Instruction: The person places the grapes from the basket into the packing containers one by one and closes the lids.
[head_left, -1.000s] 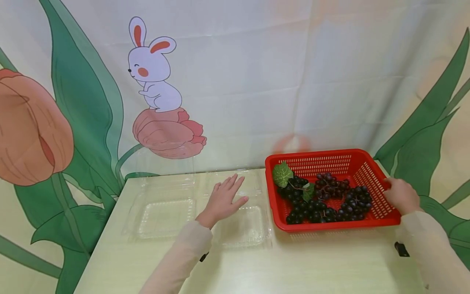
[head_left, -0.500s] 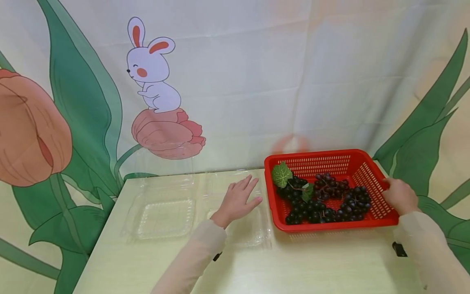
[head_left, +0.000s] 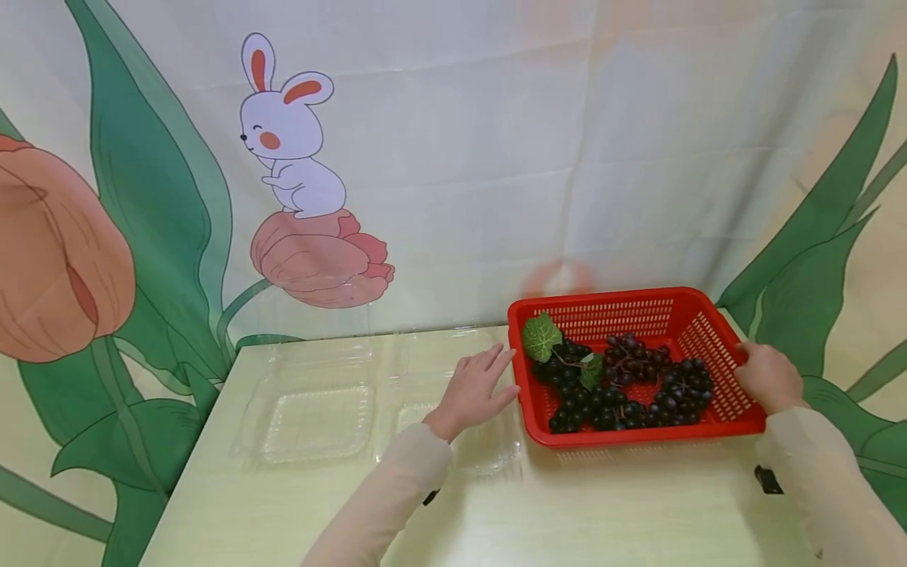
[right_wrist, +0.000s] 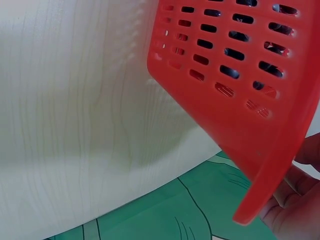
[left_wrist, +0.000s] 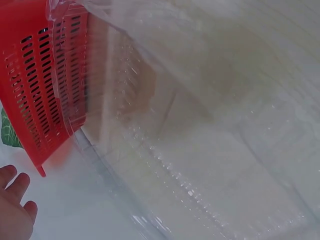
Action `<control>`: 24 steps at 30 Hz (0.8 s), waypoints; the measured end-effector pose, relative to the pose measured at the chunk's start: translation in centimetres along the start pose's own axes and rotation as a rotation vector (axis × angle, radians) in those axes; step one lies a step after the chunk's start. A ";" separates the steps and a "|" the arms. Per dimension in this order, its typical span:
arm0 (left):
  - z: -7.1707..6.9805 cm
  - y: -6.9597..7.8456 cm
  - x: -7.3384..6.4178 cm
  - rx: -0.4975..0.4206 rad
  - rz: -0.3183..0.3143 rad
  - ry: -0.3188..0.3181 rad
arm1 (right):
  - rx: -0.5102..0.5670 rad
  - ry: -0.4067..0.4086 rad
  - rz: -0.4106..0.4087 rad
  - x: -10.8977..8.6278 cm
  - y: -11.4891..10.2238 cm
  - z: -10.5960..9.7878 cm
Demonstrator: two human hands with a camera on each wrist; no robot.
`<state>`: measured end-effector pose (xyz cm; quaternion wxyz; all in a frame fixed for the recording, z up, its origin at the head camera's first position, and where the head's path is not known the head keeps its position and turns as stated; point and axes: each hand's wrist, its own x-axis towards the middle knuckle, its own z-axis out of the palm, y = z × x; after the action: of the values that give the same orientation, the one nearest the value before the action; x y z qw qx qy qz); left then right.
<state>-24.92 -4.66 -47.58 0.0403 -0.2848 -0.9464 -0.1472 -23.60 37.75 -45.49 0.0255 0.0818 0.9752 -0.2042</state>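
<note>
A red plastic basket (head_left: 638, 435) with slotted walls stands at the right of the table. Inside lie bunches of dark grapes (head_left: 683, 391), one with green leaves (head_left: 542, 337). My right hand (head_left: 771, 379) grips the basket's right rim; in the right wrist view its fingers (right_wrist: 287, 192) curl under the edge. Fingers spread, my left hand (head_left: 473, 395) hovers above a clear plastic box (head_left: 489, 461), fingertips close to the basket's left rim. The left wrist view has this hand at lower left, with the clear box (left_wrist: 190, 190) filling most of the picture.
Another clear plastic box (head_left: 319, 425), lid up, sits farther left on the pale wooden table (head_left: 567, 512). Behind the table hangs a cloth (head_left: 460, 157) printed with a rabbit and tulips, close to the back of the boxes and basket.
My left hand has moved right, from over the clear box to beside the basket's left rim. The right hand keeps its hold on the basket, and the grapes lie as before.
</note>
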 end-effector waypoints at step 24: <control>1.8 3.4 2.5 0.129 0.038 0.007 | -0.006 0.005 0.005 0.2 0.3 0.1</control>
<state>-25.14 -0.11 -48.04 0.0646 -0.2992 -0.9481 -0.0860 -23.75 38.04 -45.71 0.0239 0.0847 0.9757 -0.2008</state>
